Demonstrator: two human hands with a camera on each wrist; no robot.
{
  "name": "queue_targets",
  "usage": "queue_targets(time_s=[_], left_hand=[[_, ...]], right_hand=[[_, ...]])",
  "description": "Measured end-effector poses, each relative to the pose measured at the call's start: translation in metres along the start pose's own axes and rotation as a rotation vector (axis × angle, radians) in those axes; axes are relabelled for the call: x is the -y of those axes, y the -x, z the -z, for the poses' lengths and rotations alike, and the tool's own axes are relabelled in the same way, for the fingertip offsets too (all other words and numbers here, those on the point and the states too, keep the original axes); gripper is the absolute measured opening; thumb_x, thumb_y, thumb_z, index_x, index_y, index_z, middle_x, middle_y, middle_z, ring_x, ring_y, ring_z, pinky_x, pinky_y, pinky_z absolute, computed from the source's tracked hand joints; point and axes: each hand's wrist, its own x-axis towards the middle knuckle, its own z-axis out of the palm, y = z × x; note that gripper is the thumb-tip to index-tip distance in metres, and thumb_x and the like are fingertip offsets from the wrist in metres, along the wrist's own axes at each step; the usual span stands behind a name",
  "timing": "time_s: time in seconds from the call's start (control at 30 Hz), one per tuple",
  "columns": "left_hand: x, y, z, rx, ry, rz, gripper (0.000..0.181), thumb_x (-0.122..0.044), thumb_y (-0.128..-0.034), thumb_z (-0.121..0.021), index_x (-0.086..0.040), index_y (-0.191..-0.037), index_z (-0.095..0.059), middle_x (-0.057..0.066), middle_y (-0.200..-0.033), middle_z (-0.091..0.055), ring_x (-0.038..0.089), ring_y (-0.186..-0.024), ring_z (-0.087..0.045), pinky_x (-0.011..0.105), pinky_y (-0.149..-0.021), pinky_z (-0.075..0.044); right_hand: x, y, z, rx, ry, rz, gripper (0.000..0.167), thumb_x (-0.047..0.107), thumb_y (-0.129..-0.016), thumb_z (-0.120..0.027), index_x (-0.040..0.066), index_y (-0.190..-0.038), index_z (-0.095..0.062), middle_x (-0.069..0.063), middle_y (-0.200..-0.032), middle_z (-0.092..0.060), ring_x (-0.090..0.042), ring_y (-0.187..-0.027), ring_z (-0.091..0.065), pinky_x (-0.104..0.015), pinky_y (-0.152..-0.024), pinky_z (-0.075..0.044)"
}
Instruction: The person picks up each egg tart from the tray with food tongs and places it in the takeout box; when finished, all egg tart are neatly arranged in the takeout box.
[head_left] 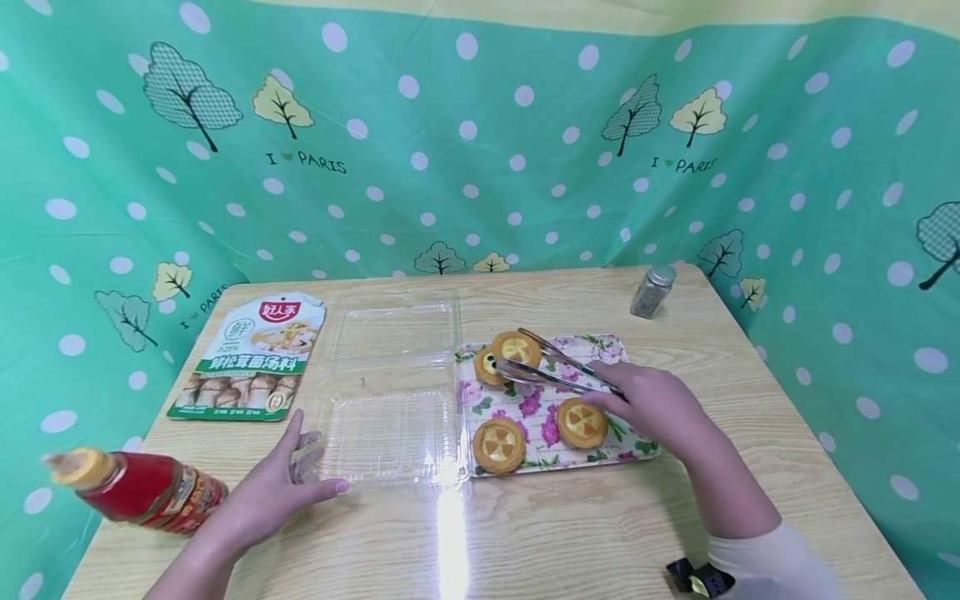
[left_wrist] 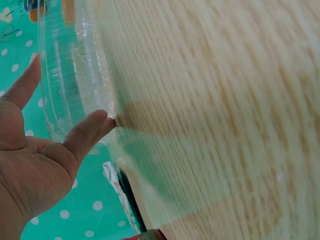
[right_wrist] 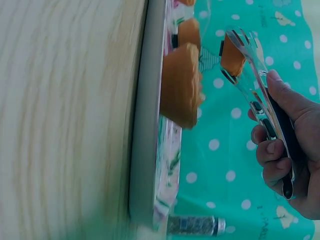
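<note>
My right hand (head_left: 656, 404) grips a pair of metal tongs (right_wrist: 272, 107) with dark handle grips. Between the tong tips, a golden tart (head_left: 517, 348) is lifted above a floral tray (head_left: 525, 404); the right wrist view shows the held tart (right_wrist: 232, 56) apart from the tray. Another tart (head_left: 487, 367), partly hidden, sits just under it, and further tarts (head_left: 498, 446) (head_left: 581, 422) lie along the tray's front. My left hand (head_left: 273, 492) rests at the near left corner of an opened clear plastic box (head_left: 390, 429), fingers spread, fingertips against its side (left_wrist: 92, 107).
A mushroom soup seasoning packet (head_left: 251, 358) lies left of the box. A red bottle (head_left: 150, 492) with a yellow cap stands by my left forearm. At the back right is a small shaker jar (head_left: 652, 292). A black object (head_left: 699, 577) shows near my right sleeve. Polka-dot cloth surrounds the table.
</note>
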Motion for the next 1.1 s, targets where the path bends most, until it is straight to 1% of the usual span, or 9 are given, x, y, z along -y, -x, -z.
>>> queue_targets(time_s=[0.07, 0.23, 0.33, 0.47, 0.7, 0.8, 0.9, 1.1], left_hand=[[0.000, 0.000, 0.000, 0.002, 0.002, 0.002, 0.133, -0.051, -0.0782, -0.077, -0.018, -0.152, 0.028, 0.030, -0.159, -0.015, 0.048, -0.140, -0.030, 0.061, -0.113, -0.030], [0.001, 0.000, -0.001, 0.002, 0.023, -0.009, 0.133, -0.049, -0.0781, -0.078, -0.017, -0.152, 0.027, 0.031, -0.159, -0.014, 0.046, -0.141, -0.030, 0.059, -0.113, -0.031], [0.002, 0.000, -0.001, 0.005, 0.034, -0.014, 0.132, -0.048, -0.0783, -0.078, -0.017, -0.151, 0.028, 0.031, -0.159, -0.012, 0.044, -0.141, -0.030, 0.054, -0.112, -0.032], [0.002, -0.001, -0.001, 0.013, 0.043, -0.017, 0.132, -0.048, -0.0788, -0.078, -0.017, -0.151, 0.028, 0.031, -0.159, -0.011, 0.043, -0.141, -0.031, 0.049, -0.110, -0.037], [0.002, -0.001, 0.000, 0.020, 0.058, -0.017, 0.132, -0.047, -0.0793, -0.078, -0.016, -0.151, 0.029, 0.032, -0.159, -0.010, 0.043, -0.142, -0.030, 0.048, -0.108, -0.039], [0.002, -0.002, 0.000, 0.019, 0.060, -0.020, 0.133, -0.046, -0.0792, -0.078, -0.016, -0.151, 0.029, 0.032, -0.159, -0.011, 0.043, -0.142, -0.030, 0.048, -0.108, -0.040], [0.002, -0.002, 0.000, 0.017, 0.054, -0.025, 0.133, -0.047, -0.0789, -0.078, -0.017, -0.151, 0.029, 0.032, -0.159, -0.011, 0.042, -0.142, -0.031, 0.048, -0.108, -0.040], [0.003, -0.003, 0.000, 0.017, 0.045, -0.018, 0.133, -0.048, -0.0788, -0.078, -0.016, -0.151, 0.029, 0.032, -0.159, -0.011, 0.043, -0.142, -0.030, 0.048, -0.109, -0.039]], right_hand=[[0.005, -0.003, -0.001, -0.003, -0.001, 0.019, 0.063, 0.052, -0.092, -0.062, 0.010, -0.139, -0.057, -0.016, -0.135, -0.061, -0.039, -0.124, -0.057, -0.057, -0.104, -0.047], [0.020, -0.009, -0.003, 0.002, -0.027, 0.054, 0.064, 0.055, -0.092, -0.060, 0.013, -0.140, -0.056, -0.013, -0.136, -0.061, -0.036, -0.125, -0.057, -0.056, -0.105, -0.047], [0.028, -0.012, -0.003, 0.013, -0.035, 0.074, 0.065, 0.056, -0.092, -0.058, 0.013, -0.141, -0.055, -0.013, -0.138, -0.059, -0.035, -0.127, -0.056, -0.055, -0.105, -0.047], [0.037, -0.016, -0.005, 0.006, -0.025, 0.110, 0.064, 0.055, -0.093, -0.058, 0.012, -0.140, -0.056, -0.012, -0.136, -0.061, -0.034, -0.125, -0.058, -0.053, -0.104, -0.049], [0.055, -0.023, -0.010, 0.022, -0.029, 0.153, 0.066, 0.061, -0.091, -0.055, 0.017, -0.140, -0.057, -0.008, -0.137, -0.060, -0.032, -0.126, -0.057, -0.051, -0.106, -0.048], [0.060, -0.026, -0.012, 0.042, -0.022, 0.182, 0.065, 0.061, -0.093, -0.053, 0.017, -0.140, -0.057, -0.008, -0.137, -0.060, -0.031, -0.127, -0.057, -0.051, -0.107, -0.047], [0.066, -0.030, -0.016, 0.054, -0.013, 0.196, 0.064, 0.062, -0.094, -0.050, 0.019, -0.141, -0.055, -0.007, -0.137, -0.061, -0.029, -0.126, -0.058, -0.049, -0.106, -0.049], [0.075, -0.037, -0.026, 0.003, -0.012, 0.276, 0.062, 0.058, -0.092, -0.057, 0.017, -0.138, -0.059, -0.005, -0.132, -0.065, -0.024, -0.118, -0.064, -0.044, -0.099, -0.055]])
